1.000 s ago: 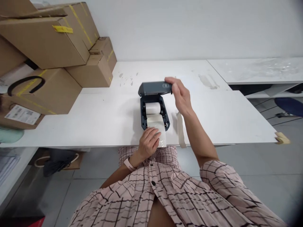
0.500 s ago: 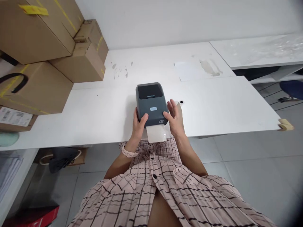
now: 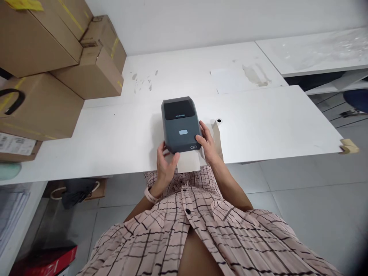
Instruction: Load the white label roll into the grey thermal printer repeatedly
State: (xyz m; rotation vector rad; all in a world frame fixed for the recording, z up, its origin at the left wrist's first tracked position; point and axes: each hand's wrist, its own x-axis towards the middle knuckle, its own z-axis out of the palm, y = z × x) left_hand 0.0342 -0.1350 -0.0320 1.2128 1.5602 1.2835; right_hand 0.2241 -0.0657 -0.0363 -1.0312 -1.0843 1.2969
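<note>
A dark grey label printer point(image 3: 180, 124) with a black window and a light blue button rests on the white table near its front edge. A blank white label strip point(image 3: 188, 161) sticks out of its front, over the table edge. My right hand point(image 3: 209, 145) grips the printer's right side, thumb on top and fingers along the side. At the front left corner, my left hand point(image 3: 166, 164) has thumb and fingers apart, close to the casing; whether it presses on it is hard to see. A curled pale paper strip point(image 3: 217, 140) lies beside my right hand.
Cardboard boxes point(image 3: 43, 103) are stacked on the left of the table point(image 3: 258, 119). A small white piece with a dark centre point(image 3: 219, 120) lies right of the printer. Tan padding point(image 3: 348, 146) covers the table's right corner. A dark bag point(image 3: 76, 191) is underneath on the left.
My left hand has slid down off the printer's top to its front left corner, and its fingers have spread. My right hand's fingers have come in against the right side.
</note>
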